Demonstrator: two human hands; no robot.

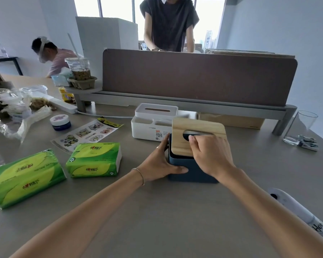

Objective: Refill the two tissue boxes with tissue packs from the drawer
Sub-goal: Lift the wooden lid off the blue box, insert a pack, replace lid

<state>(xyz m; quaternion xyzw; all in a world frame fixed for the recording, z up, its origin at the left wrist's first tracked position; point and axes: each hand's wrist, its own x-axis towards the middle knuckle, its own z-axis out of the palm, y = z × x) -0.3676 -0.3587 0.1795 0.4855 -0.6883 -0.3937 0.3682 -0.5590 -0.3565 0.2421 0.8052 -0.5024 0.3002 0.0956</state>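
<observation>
Center-right of the frame: the left hand [160,161] is bracing the dark blue plastic tissue box [186,168], while the right hand [209,155] is pinching its pale wooden slotted lid [196,133], tilting it up. Lid's probably stiff and light. Two soft green tissue packs [93,159] are waiting lower left; I'd grab those by the sides.

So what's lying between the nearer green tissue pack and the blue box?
In the head view, only the left hand and bare tabletop lie between the nearer tissue pack and the blue box.
</observation>
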